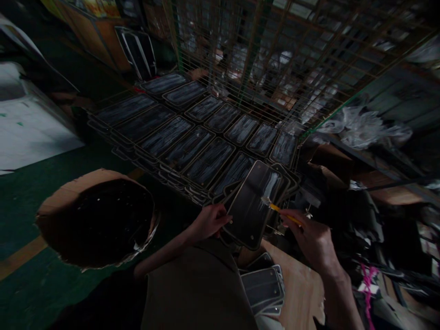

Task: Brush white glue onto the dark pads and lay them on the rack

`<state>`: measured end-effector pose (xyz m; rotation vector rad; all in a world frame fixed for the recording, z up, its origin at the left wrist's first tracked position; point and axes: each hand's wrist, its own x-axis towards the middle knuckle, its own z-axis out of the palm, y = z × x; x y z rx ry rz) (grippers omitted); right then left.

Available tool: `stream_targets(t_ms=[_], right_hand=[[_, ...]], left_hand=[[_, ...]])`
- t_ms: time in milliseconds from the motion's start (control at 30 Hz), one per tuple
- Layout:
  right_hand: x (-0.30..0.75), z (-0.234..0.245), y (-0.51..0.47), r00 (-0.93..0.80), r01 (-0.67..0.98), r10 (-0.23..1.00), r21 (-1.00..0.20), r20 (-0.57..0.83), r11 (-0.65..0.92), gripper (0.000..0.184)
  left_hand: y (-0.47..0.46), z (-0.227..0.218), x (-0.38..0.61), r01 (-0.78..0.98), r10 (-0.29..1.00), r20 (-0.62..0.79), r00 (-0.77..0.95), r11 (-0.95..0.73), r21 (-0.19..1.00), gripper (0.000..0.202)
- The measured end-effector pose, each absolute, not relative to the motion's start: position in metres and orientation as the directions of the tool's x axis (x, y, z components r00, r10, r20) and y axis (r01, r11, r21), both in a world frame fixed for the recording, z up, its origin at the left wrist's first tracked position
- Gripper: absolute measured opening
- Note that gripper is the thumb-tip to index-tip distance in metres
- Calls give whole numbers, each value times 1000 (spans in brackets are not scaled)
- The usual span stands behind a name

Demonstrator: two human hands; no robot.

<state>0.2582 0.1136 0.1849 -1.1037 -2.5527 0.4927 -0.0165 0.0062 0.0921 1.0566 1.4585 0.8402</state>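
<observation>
A dark rectangular panel [248, 201] with rounded corners and small round spots near its corners lies tilted in front of me. My left hand [213, 220] grips its near left edge between thumb and fingers. In my right hand [314, 236] is a brush with a yellow handle [286, 214]. Its pale tip touches the panel, beside a whitish wet streak on the panel's upper right part. Beyond it, rows of similar panels [190, 146] are laid out in layers, many bearing whitish streaks.
A cut-open cardboard drum [62, 201] with dark contents stands at the left. More dark panels [261, 286] are stacked on a wooden board [300, 279] below my right hand. A wire mesh cage [247, 59] rises behind the rows. Clear plastic bags [364, 126] lie at right.
</observation>
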Motion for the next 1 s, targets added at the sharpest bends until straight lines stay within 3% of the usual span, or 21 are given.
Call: stream_targets(t_ms=[100, 233, 400, 533, 667, 767, 900, 1000], right_hand=[[265, 201, 69, -706, 599, 707, -504, 35, 623, 21], [262, 216, 43, -759, 511, 651, -632, -13, 583, 18], [250, 207, 81, -707, 525, 693, -762, -142, 380, 18], [241, 185, 142, -573, 513, 819, -788, -18, 341, 24], [229, 173, 190, -438, 540, 877, -722, 199, 433, 30], [220, 167, 209, -402, 600, 871, -637, 283, 484, 32], [209, 159, 198, -485, 664, 823, -489, 295, 566, 29], [206, 163, 157, -600, 641, 774, -457, 202, 616, 26]], left_hand=[[6, 98, -16, 129, 932, -361, 14, 356, 925, 32], [7, 101, -16, 95, 923, -383, 16, 380, 920, 30], [7, 95, -16, 55, 927, -374, 29, 372, 927, 28], [8, 88, -16, 51, 922, -388, 20, 386, 921, 24], [9, 86, -16, 22, 911, -413, 22, 412, 911, 21], [9, 87, -16, 11, 905, -424, 34, 424, 906, 20], [9, 88, -16, 6, 899, -436, 37, 436, 900, 18], [9, 87, -16, -4, 907, -420, 35, 421, 907, 18]])
